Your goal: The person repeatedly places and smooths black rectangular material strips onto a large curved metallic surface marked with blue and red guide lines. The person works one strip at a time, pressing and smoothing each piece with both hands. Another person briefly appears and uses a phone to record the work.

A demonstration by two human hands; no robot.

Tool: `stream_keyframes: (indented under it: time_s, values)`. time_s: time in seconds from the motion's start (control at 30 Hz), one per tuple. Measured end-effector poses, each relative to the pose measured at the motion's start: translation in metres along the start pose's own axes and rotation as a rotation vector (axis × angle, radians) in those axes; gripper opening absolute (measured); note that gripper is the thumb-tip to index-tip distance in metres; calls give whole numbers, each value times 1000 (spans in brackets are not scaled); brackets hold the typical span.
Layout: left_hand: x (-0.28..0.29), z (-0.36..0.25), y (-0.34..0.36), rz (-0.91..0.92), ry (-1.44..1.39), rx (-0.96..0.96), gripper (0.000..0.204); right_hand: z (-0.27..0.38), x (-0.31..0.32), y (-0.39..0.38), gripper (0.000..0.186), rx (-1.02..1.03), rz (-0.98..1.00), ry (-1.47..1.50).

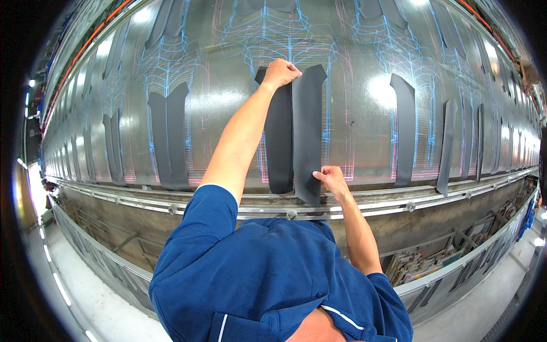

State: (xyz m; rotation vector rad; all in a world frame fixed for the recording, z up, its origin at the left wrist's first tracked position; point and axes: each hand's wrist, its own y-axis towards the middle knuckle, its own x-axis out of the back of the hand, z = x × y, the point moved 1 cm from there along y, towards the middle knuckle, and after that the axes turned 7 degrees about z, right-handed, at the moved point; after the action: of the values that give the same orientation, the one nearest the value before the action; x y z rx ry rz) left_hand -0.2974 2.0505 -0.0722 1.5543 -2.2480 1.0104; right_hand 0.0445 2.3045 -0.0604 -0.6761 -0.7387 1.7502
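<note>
Two long dark grey cut panels, which look like cloth, lie side by side on a shiny table in front of me. My left hand (pixel 282 73) is pinched at the far inner corner of the right panel (pixel 308 122), just over the top of the left panel (pixel 278 139). Near the table's close edge, my right hand (pixel 332 179) pinches the right panel's outer side between thumb and fingers. That panel's near end hangs slightly over the metal edge rail. The left panel lies flat, its far end partly covered by my left hand.
Blue and red outline drawings (pixel 290 43) mark the table surface (pixel 219 108). Matching panels lie in pairs to the left (pixel 168 137), and a single panel (pixel 404 131) lies to the right. A metal rail (pixel 290 215) with round knobs runs along the near edge, close to my body.
</note>
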Motion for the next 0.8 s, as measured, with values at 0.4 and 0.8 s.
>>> stream_keyframes:
  time_s: [0.4, 0.8]
  values:
    - [22, -29, 9, 145, 268, 137, 22, 0, -2, -1, 26, 38, -35, -68]
    - [19, -24, 8, 97, 224, 153, 19, -5, 0, 2, 26, 53, 13, -58]
